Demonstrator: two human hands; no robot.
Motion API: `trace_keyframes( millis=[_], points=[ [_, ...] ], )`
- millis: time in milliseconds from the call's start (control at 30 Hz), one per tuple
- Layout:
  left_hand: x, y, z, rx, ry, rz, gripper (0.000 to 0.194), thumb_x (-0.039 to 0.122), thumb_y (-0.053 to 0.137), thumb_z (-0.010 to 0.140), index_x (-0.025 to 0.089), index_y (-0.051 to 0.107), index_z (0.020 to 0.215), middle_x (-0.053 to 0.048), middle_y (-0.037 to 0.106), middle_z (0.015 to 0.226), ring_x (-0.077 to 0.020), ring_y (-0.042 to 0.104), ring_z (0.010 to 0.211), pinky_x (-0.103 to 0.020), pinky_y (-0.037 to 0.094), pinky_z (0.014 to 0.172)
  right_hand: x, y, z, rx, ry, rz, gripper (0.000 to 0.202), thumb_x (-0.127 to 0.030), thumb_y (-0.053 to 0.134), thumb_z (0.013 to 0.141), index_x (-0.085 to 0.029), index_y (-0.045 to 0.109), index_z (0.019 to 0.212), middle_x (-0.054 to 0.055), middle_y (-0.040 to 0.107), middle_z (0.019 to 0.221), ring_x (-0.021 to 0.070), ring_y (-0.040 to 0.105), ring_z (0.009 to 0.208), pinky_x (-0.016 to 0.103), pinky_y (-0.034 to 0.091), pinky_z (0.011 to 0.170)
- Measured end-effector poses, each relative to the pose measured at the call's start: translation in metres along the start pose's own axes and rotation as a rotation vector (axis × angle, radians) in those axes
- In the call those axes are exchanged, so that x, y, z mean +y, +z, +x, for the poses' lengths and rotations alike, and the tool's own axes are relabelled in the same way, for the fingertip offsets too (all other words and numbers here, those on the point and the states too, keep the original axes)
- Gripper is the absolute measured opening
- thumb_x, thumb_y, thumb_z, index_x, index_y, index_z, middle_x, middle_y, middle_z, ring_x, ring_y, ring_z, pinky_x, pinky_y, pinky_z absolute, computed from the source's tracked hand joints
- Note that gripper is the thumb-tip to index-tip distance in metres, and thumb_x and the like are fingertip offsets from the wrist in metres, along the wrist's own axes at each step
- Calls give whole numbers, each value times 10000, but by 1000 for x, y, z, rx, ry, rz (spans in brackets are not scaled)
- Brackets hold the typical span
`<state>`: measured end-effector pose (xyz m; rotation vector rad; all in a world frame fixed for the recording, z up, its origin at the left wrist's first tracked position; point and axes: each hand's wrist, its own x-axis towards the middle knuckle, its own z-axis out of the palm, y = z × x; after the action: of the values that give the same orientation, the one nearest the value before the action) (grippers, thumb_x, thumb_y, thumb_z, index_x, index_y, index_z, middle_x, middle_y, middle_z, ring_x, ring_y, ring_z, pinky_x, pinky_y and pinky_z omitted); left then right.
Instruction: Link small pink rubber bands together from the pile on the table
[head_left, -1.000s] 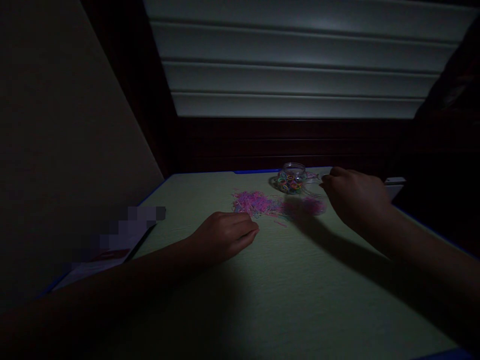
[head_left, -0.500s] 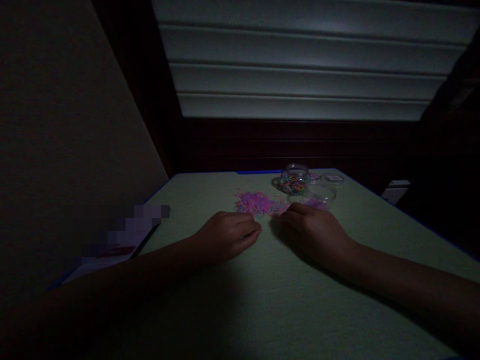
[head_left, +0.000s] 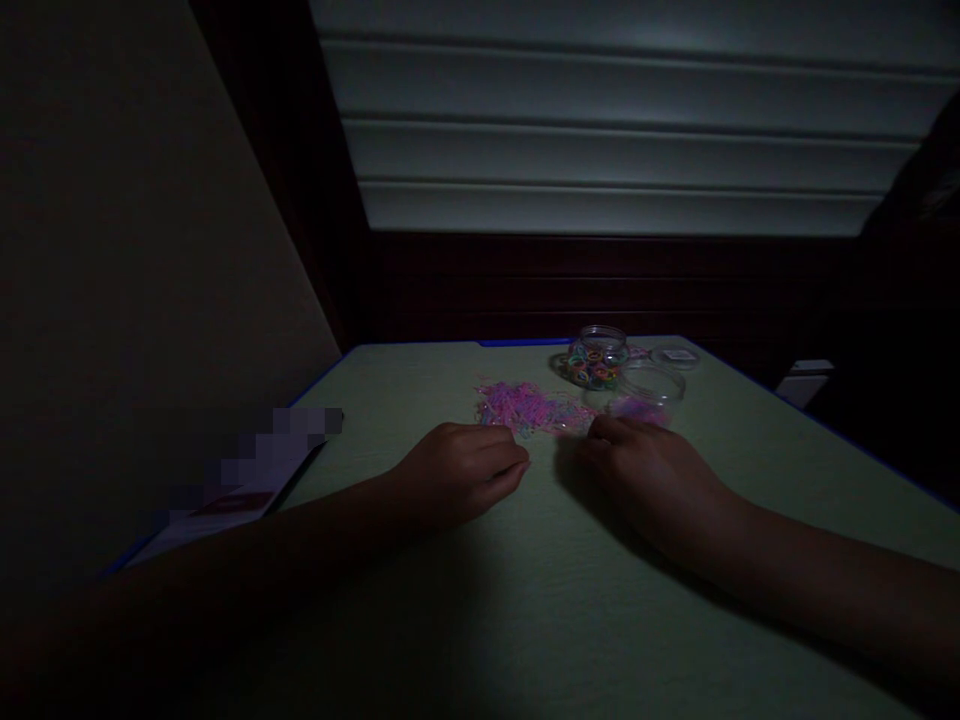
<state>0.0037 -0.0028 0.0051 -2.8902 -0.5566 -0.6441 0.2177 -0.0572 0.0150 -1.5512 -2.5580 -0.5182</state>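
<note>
A loose pile of small pink and purple elastic bands (head_left: 517, 405) lies on the pale green table (head_left: 525, 600), thinning out toward the right. Just in front of it, my left hand (head_left: 469, 475) is closed, thumb and fingers pinched together; anything between them is too small to make out. My right hand (head_left: 645, 470) rests to the right, its fingers curled down at the pile's right end, and the fingertips are partly hidden. Right behind that hand stands a clear open tub (head_left: 652, 385) with pink and purple bands at its bottom.
A round clear jar (head_left: 598, 360) of multicoloured hair ties stands open at the back, with a clear lid (head_left: 675, 357) beside it. A printed paper or booklet (head_left: 247, 490) lies along the left edge. Behind the table is a slatted shutter (head_left: 600, 130). The light is dim.
My right hand has shifted slightly right, away from my left hand, uncovering more of the pile's right end. My left hand stays pinched in nearly the same place. The view has tilted a little.
</note>
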Motion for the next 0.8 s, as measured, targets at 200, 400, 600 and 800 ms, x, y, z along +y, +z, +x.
trace_keyframes(
  millis=[200, 400, 600, 800],
  points=[
    [0, 2, -1, 12, -8, 2, 208, 208, 392, 843, 154, 592, 863, -18, 576, 729, -94, 533, 679, -208, 407, 620, 1, 0, 1, 0, -30, -15, 136, -92, 486, 732, -164, 581, 799, 55, 571, 772, 164, 512, 656, 269, 344, 577],
    [0, 1, 0, 9, -3, 24, 208, 217, 389, 847, 153, 585, 871, -24, 577, 747, -97, 531, 684, -202, 400, 607, 2, 6, 3, 73, -50, 38, 142, -103, 457, 767, -161, 561, 845, 53, 567, 806, 168, 518, 705, 268, 358, 611],
    [0, 2, -1, 38, -27, 35, 208, 234, 396, 852, 158, 563, 950, -35, 583, 825, -106, 546, 744, -205, 422, 655, -1, 11, 7, 150, -64, 246, 181, -184, 389, 838, -150, 561, 883, 48, 545, 802, 135, 506, 734, 240, 370, 655],
    [-2, 5, -2, 78, 3, 27, 251, 245, 409, 853, 158, 500, 1070, -49, 582, 900, -120, 552, 790, -216, 438, 664, -5, 11, 8, 183, -108, 373, 209, -199, 366, 851, -137, 564, 876, 53, 540, 798, 125, 498, 715, 237, 374, 643]
  ],
)
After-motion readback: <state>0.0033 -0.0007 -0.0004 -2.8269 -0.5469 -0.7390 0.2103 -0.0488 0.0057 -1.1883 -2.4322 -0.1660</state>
